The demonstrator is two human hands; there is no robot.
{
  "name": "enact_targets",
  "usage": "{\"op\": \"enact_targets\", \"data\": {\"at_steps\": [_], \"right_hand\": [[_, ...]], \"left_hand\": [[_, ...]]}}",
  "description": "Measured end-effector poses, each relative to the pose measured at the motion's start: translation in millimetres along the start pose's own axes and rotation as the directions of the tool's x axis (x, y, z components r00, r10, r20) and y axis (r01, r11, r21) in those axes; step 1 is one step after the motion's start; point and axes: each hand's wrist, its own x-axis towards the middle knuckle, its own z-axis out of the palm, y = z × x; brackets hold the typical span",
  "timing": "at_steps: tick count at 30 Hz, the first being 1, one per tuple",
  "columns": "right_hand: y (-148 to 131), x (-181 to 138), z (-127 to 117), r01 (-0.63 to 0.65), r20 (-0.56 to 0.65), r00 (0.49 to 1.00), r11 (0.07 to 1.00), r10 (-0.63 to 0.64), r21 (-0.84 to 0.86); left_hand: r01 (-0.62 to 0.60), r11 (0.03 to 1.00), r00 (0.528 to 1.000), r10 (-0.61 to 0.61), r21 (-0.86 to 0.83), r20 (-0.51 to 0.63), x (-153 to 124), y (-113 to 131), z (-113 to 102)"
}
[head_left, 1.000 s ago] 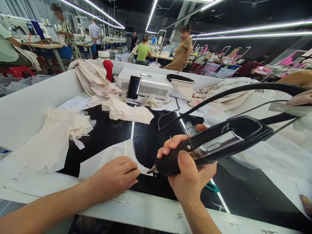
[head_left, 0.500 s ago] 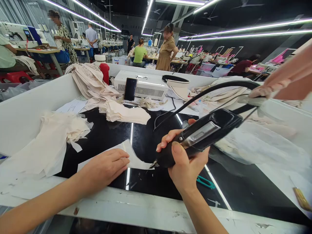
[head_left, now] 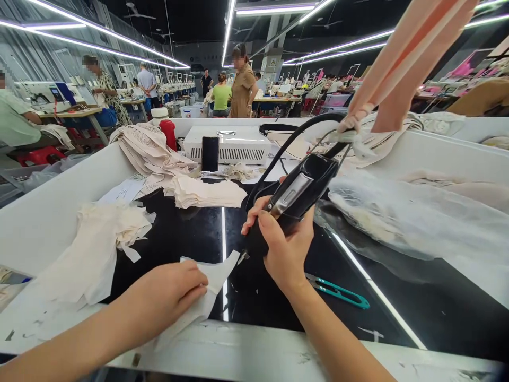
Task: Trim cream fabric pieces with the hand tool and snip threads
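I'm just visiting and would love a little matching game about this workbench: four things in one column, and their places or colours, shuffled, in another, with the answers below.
Things
1. Corded tool
2. Thread snips
3. Phone
4. Pale cloth piece

Places or colours
A. Upright in front of the white vented box
B. Under the left hand
C. Teal
D. Gripped in the right hand

Right pairs: 1-D, 2-C, 3-A, 4-B.
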Motion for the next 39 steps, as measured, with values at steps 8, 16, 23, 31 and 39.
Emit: {"op": "enact_targets", "data": {"at_steps": [8,16,23,31,39], "right_hand": [[-2,-8,9,-0.068,-0.021,0.997,0.998,0.069,0.010],[-3,-11,15,-0.080,0.001,0.997,0.997,0.080,0.001],[-2,-15,17,-0.105,0.018,0.994,0.994,0.105,-0.001],[-3,-18,17,-0.101,-0.007,0.995,0.993,0.101,-0.058],[-5,-28,19,-0.119,0.051,0.992,0.992,0.118,0.031]], "left_hand": [[-0.324,0.945,0.945,0.322,0.036,0.051,53,-29,-3],[-0.334,0.942,0.932,0.329,0.011,0.151,56,-38,-2],[-0.317,0.947,0.938,0.307,0.041,0.161,56,-35,-5],[-0.316,0.948,0.937,0.305,0.042,0.171,57,-34,-4],[-0.261,0.965,0.949,0.255,0.009,0.186,58,-31,-4]]}}
